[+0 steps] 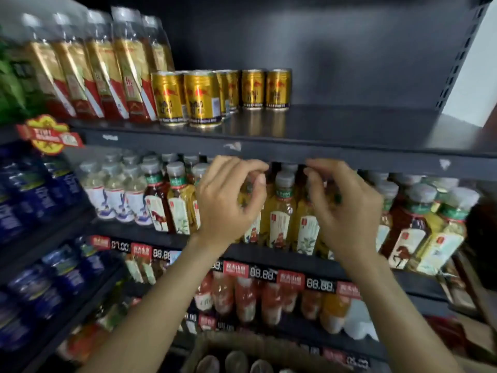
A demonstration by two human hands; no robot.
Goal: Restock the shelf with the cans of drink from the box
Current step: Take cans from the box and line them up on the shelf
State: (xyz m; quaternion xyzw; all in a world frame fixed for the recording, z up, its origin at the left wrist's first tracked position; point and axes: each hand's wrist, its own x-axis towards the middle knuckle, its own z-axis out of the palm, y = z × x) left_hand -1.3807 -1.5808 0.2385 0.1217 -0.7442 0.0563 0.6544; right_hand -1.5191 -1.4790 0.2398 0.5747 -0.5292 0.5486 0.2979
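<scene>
Both my hands are raised empty in front of the dark metal shelf [349, 130], below the row of gold cans.

My left hand [228, 200] and right hand [347, 205] hover side by side just under the shelf's front edge, fingers curled loosely, each grip released and holding nothing. The short gold drink cans with red logos [220, 95] stand upright on that shelf, clustered left of its middle, just beside tall clear bottles with gold and red labels [107, 74]; the shelf's right part is bare. Behind my hands, on the shelf below, stand yellow and brown tea bottles with grey caps [282, 211]. At the bottom edge the brown cardboard box [199, 348] shows rounded can tops [236, 359] inside, blurred.
</scene>
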